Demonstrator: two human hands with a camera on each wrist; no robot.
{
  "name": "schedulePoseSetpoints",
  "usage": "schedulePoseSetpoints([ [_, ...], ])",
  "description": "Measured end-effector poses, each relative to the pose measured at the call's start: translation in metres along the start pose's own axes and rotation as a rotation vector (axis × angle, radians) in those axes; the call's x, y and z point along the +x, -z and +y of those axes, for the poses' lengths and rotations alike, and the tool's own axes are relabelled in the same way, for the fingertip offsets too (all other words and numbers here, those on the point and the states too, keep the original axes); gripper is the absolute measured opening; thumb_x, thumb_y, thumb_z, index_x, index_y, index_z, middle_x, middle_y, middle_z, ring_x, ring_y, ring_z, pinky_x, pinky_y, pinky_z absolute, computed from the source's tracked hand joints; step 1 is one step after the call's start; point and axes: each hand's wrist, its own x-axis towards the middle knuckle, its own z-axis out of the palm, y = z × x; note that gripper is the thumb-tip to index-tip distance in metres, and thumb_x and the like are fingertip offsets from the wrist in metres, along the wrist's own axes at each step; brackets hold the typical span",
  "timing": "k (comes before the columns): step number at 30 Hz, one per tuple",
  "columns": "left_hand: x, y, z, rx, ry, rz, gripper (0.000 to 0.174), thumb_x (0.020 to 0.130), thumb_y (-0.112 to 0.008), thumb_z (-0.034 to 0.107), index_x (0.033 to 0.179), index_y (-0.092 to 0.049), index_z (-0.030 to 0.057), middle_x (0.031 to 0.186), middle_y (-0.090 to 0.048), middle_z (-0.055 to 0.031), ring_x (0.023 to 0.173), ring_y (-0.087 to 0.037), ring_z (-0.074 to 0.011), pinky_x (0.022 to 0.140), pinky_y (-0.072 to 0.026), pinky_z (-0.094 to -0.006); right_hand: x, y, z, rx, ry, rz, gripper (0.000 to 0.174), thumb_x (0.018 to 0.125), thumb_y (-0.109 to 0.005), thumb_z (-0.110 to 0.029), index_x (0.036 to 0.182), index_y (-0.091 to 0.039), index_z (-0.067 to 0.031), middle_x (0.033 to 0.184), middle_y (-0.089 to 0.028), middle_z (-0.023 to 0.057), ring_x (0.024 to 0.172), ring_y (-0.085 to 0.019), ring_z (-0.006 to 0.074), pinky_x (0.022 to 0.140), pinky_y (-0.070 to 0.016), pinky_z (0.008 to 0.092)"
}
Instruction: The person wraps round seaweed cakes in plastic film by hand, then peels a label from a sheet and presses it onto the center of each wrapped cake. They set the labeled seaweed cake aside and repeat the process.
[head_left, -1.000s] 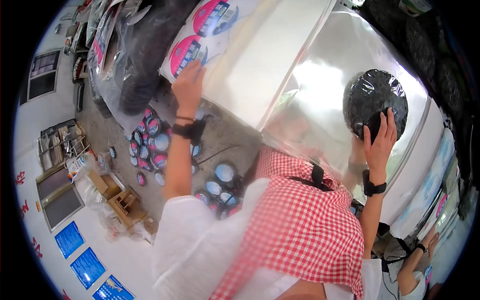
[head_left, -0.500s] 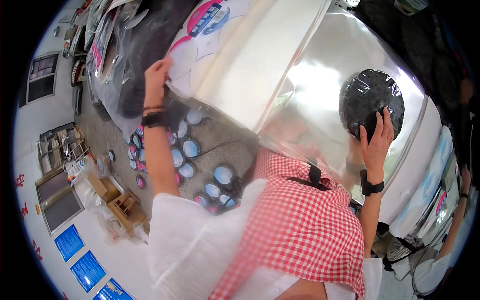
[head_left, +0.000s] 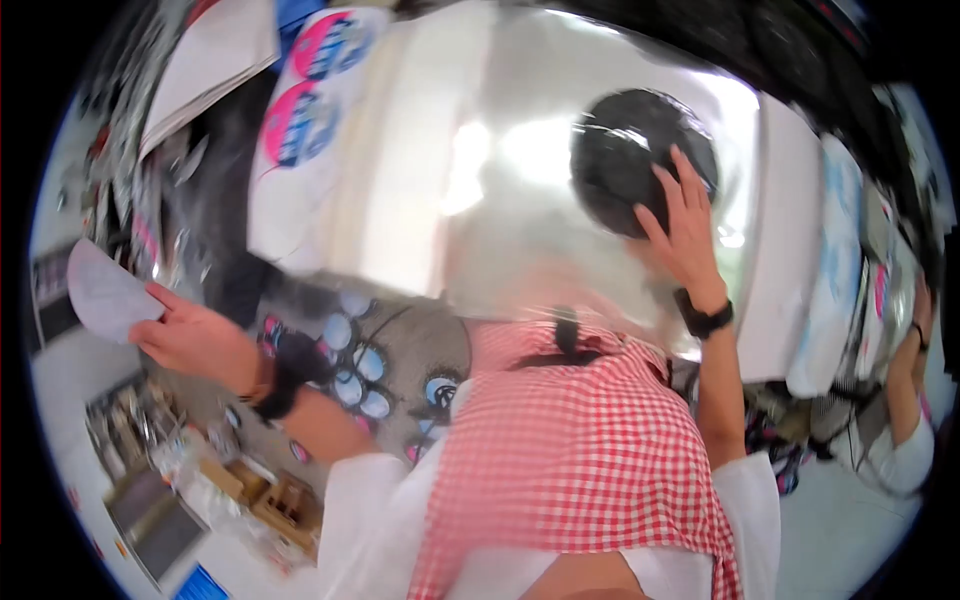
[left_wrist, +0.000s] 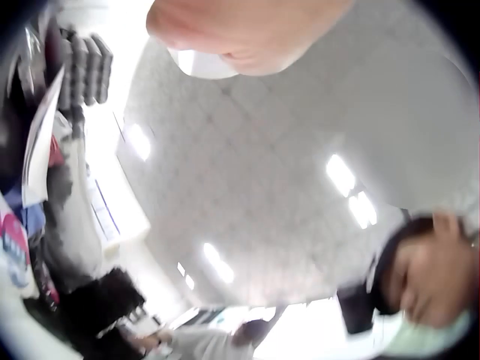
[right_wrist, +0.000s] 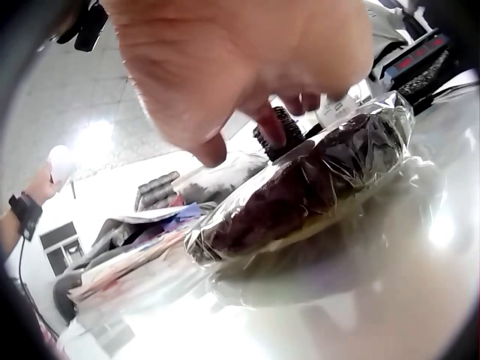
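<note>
worktop (head_left: 530,215): shiny, it spreads beneath the fingers (head_left: 688,185) of our right hand (head_left: 697,255) and well to their left.
checked apron (head_left: 590,440): red and white, we wear it, nearer our body than the right fingers.
round packs (head_left: 370,362): with light blue and pink faces, we see them on the floor, right of our left fingers.
printed sheet (head_left: 295,215): marked in pink and blue, it lies to the right of our left fingers and farther out.
wrapped disc (head_left: 620,150): dark, in clear film, flat on the worktop directly under our right fingers.
right fingers: spread over the disc, one touching the ridged piece.
left hand (head_left: 208,348): its fingers pinch the paper piece.
paper piece (head_left: 105,293): pale, curved at the edge, it sticks out past our left fingers.
ridged piece (right_wrist: 283,131): black, on the disc, below our right fingers.
</note>
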Motion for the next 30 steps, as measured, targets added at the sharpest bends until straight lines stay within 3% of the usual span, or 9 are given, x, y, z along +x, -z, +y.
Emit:
schedulePoseSetpoints([
  [1, -0.027, -0.029, 0.026, -0.648, 0.034, 0.189, 0.028, 0.099, -0.05, 0.017, 0.105, -0.055, -0.0106, 0.102, -0.061, -0.0202, 0.088, -0.06, -0.028, 0.084, -0.0509, -0.0375, -0.001, 0.004, 0.001, -0.045, -0.056, 0.119, 0.053, 0.083, -0.066, -0.026, 0.129, -0.049, -0.0059, 0.146, -0.034, 0.0177, 0.131, -0.034, 0.0394, 0.107, -0.0292, 0.0479],
  [2, -0.067, -0.041, 0.054, -0.023, 0.235, -0.003, 0.03, 0.098, -0.055, 0.019, 0.099, -0.057, -0.0112, 0.085, -0.057, -0.0168, 0.073, -0.049, -0.0216, 0.078, -0.0493, -0.038, -0.005, 0.005, 0.008, -0.156, -0.138, 0.209, 0.054, 0.083, -0.067, -0.029, 0.131, -0.049, -0.0078, 0.147, -0.031, 0.0197, 0.133, -0.03, 0.0399, 0.107, -0.0285, 0.0486],
  [4, -0.161, -0.092, 0.077, -0.21, -0.111, -0.254, 0.031, 0.101, -0.046, 0.015, 0.116, -0.055, -0.0095, 0.121, -0.06, -0.0201, 0.105, -0.06, -0.0257, 0.085, -0.0462, -0.0299, -0.016, 0.008, 0.02, -0.138, -0.304, 0.253, 0.072, 0.076, -0.075, -0.033, 0.135, -0.044, -0.0061, 0.142, -0.033, 0.0243, 0.13, -0.032, 0.04, 0.105, -0.0304, 0.0465],
  [6, -0.179, -0.1, 0.157, -0.767, -0.311, -0.818, 0.037, 0.098, -0.046, 0.01, 0.133, -0.051, -0.0001, 0.144, -0.044, -0.0185, 0.132, -0.043, -0.0337, 0.102, -0.0387, -0.0384, -0.023, -0.001, 0.027, 0.491, -0.447, 0.273, 0.079, 0.07, -0.079, -0.027, 0.135, -0.04, -0.0031, 0.132, -0.04, 0.0228, 0.121, -0.039, 0.0378, 0.103, -0.0337, 0.0451],
  [16, -0.258, -0.142, 0.191, -0.765, -0.71, -1.045, 0.06, 0.067, -0.071, -0.007, 0.124, -0.061, 0.0087, 0.136, -0.05, -0.0166, 0.128, -0.046, -0.0359, 0.098, -0.0467, -0.0402, -0.021, -0.016, 0.026, 0.484, -0.514, 0.256, 0.083, 0.064, -0.08, -0.015, 0.136, -0.039, -0.0051, 0.132, -0.041, 0.0196, 0.123, -0.039, 0.036, 0.105, -0.0342, 0.0439],
  [21, -0.233, -0.121, 0.208, -0.336, -0.952, -1.384, 0.058, 0.086, -0.056, 0.048, 0.137, -0.05, 0.0222, 0.153, -0.028, -0.0121, 0.141, -0.029, -0.027, 0.099, -0.012, -0.0726, -0.024, -0.007, 0.032, 0.551, -0.53, 0.169, 0.082, 0.065, -0.079, -0.013, 0.137, -0.039, -0.0063, 0.132, -0.04, 0.0191, 0.125, -0.039, 0.0362, 0.105, -0.0358, 0.0434],
  [25, -0.249, -0.172, 0.224, -0.327, -1.18, -1.084, 0.06, 0.083, -0.06, 0.05, 0.137, -0.049, 0.0271, 0.151, -0.033, -0.0109, 0.139, -0.03, -0.0277, 0.1, -0.015, -0.0721, -0.024, -0.007, 0.035, 0.479, -0.486, 0.158, 0.075, 0.071, -0.076, -0.009, 0.137, -0.041, -0.0072, 0.133, -0.039, 0.0134, 0.117, -0.048, 0.0245, 0.09, -0.0478, 0.0347],
  [28, -0.236, -0.193, 0.218, -0.409, -0.585, -1.248, 0.065, 0.083, -0.062, 0.051, 0.138, -0.047, 0.0178, 0.146, -0.037, -0.0142, 0.137, -0.032, -0.0311, 0.104, -0.0191, -0.0657, -0.02, 0.0, 0.036, 0.614, -0.529, 0.162, 0.074, 0.073, -0.075, -0.008, 0.138, -0.039, -0.0057, 0.134, -0.04, 0.0124, 0.118, -0.049, 0.0233, 0.092, -0.0479, 0.0344],
  [30, -0.243, -0.227, 0.159, -0.364, -0.286, -1.362, 0.071, 0.085, -0.065, 0.047, 0.136, -0.043, 0.0021, 0.14, -0.042, -0.0164, 0.133, -0.036, -0.0308, 0.107, -0.0291, -0.0464, -0.021, -0.001, 0.042, 0.776, -0.532, 0.137, 0.072, 0.074, -0.074, -0.007, 0.138, -0.04, -0.0068, 0.13, -0.044, 0.0139, 0.115, -0.052, 0.0244, 0.092, -0.0501, 0.0347],
])
